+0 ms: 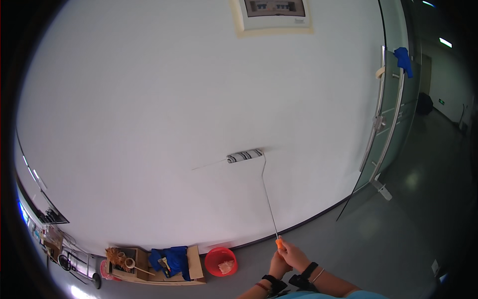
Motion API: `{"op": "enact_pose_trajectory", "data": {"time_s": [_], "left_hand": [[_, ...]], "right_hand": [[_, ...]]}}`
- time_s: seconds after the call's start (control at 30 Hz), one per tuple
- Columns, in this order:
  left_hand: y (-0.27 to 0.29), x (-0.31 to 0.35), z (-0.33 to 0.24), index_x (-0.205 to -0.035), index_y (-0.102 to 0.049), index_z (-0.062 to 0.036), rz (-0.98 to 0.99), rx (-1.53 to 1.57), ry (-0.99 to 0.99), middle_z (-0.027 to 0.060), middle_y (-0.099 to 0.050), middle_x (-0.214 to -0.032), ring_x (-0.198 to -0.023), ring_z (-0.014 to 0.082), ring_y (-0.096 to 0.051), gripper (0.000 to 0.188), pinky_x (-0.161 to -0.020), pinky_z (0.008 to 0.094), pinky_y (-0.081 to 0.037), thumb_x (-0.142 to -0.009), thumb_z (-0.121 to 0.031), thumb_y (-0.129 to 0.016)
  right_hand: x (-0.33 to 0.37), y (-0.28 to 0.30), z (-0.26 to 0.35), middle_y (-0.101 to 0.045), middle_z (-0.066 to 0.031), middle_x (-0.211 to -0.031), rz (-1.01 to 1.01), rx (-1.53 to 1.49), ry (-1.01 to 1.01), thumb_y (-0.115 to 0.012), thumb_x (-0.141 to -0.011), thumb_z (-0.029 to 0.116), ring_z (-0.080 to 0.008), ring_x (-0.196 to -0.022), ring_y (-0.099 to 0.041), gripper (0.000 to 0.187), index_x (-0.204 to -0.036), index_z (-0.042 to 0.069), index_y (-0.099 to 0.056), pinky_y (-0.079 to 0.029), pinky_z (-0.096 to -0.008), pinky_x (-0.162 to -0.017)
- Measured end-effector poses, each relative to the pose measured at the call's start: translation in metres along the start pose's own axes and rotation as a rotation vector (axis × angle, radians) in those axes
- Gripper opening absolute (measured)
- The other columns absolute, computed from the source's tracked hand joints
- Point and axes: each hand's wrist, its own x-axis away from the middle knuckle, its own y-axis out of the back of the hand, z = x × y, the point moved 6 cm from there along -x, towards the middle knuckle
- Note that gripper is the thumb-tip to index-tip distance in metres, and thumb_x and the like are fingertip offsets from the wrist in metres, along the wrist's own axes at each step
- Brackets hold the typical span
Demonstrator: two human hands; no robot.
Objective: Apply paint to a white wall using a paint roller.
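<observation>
Both my hands grip the orange handle (280, 244) of a paint roller, one behind the other. My right hand (295, 255) wraps the handle's upper part, and my left hand (279, 266) closes on it just below. A thin metal rod (269, 199) runs up from the handle to the roller sleeve (244, 156), which is white with dark stripes. The sleeve lies nearly level against the white wall (149, 109), and a thin line reaches left from its end. Black bands sit on both wrists.
An open cardboard box (196, 264) with blue cloth (172, 260) and a brush stands at the wall's foot, beside a red basin (214, 256) holding a pale crumpled thing. A taped-round electrical panel (275, 22) is above. A glass door (393, 104) with long metal handles stands right.
</observation>
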Motion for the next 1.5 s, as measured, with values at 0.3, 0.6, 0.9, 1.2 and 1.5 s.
{"op": "enact_pose_trajectory", "data": {"time_s": [0.3,0.6,0.9,1.2,1.5], "left_hand": [[-0.009,-0.029,0.029,-0.106,-0.049,-0.001,-0.064,-0.141,-0.204,0.014,-0.065,-0.09,-0.08,0.0291,-0.066,0.048,-0.064,0.0358,-0.054,-0.07,-0.017,-0.077],[0.011,-0.101,-0.062,-0.114,-0.05,-0.0005,-0.278,-0.153,-0.263,0.0181,-0.062,-0.101,-0.093,0.0338,-0.062,0.034,-0.079,0.0365,-0.049,-0.089,-0.023,-0.057],[0.024,-0.171,-0.165,-0.112,-0.051,0.0,-0.341,-0.016,-0.373,0.0134,-0.063,-0.102,-0.094,0.0251,-0.062,0.033,-0.08,0.0334,-0.048,-0.09,-0.022,-0.058],[0.044,-0.195,-0.228,-0.114,-0.049,-0.0007,-0.305,0.213,-0.457,0.004,-0.061,-0.091,-0.075,0.0106,-0.059,0.034,-0.059,0.0235,-0.049,-0.088,-0.018,-0.062],[0.043,-0.184,-0.239,-0.125,-0.045,-0.0033,-0.462,-0.029,-0.633,0.0064,-0.062,-0.1,-0.087,0.0155,-0.061,0.037,-0.074,0.0269,-0.05,-0.091,-0.015,-0.056]], "right_hand": [[-0.018,0.002,-0.009,-0.064,-0.023,-0.089,-0.021,0.05,0.056,-0.052,-0.092,0.027,-0.0404,-0.081,-0.061,0.051,-0.138,0.011,-0.039,-0.05,-0.0442,-0.07],[-0.092,0.065,0.039,-0.062,-0.0225,-0.099,-0.109,0.026,0.389,-0.05,-0.094,0.018,-0.0359,-0.088,-0.062,0.053,-0.143,0.007,-0.031,-0.051,-0.0372,-0.077],[-0.167,0.14,0.091,-0.062,-0.0189,-0.095,-0.232,0.068,0.604,-0.052,-0.093,0.017,-0.0327,-0.086,-0.061,0.051,-0.14,0.006,-0.036,-0.051,-0.0358,-0.076],[-0.204,0.172,0.136,-0.061,-0.0163,-0.091,-0.282,0.057,0.696,-0.051,-0.094,0.018,-0.0289,-0.079,-0.06,0.051,-0.141,0.006,-0.035,-0.05,-0.0342,-0.07],[-0.207,0.166,0.131,-0.063,-0.0113,-0.103,-0.168,-0.334,0.724,-0.049,-0.095,0.011,-0.0212,-0.094,-0.063,0.054,-0.144,0.006,-0.028,-0.05,-0.0308,-0.084]]}}
